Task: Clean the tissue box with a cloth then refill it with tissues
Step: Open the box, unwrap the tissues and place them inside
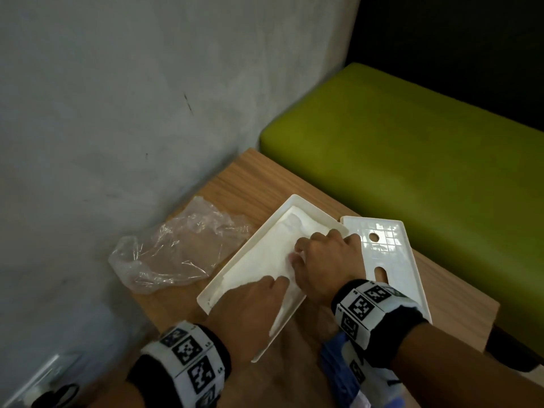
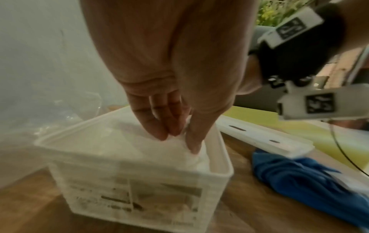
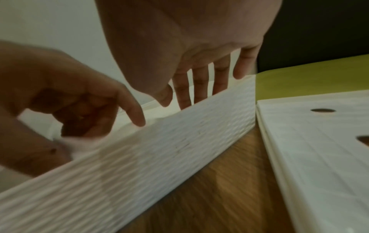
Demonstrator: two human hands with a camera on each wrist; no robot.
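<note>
The white tissue box [image 1: 239, 256] lies open on the wooden table [image 1: 250, 178], with a stack of white tissues [image 1: 265, 260] inside it. My left hand [image 1: 273, 285] reaches into the near end. In the left wrist view its thumb and fingers [image 2: 165, 134] pinch a fold of the tissues [image 2: 129, 141] close to the box's right wall [image 2: 217, 149]. My right hand [image 1: 318, 251] reaches over the far right wall with fingers straight and spread [image 3: 199, 88]; the ribbed wall [image 3: 179, 149] hides their tips. The blue cloth [image 1: 335, 357] lies bunched under my right wrist.
The box's white lid [image 1: 391, 260], with a round hole and a slot, lies flat just right of the box. A crumpled clear plastic wrapper [image 1: 176, 248] sits left of it by the grey wall. A green bench [image 1: 412, 142] runs along the table's far right side.
</note>
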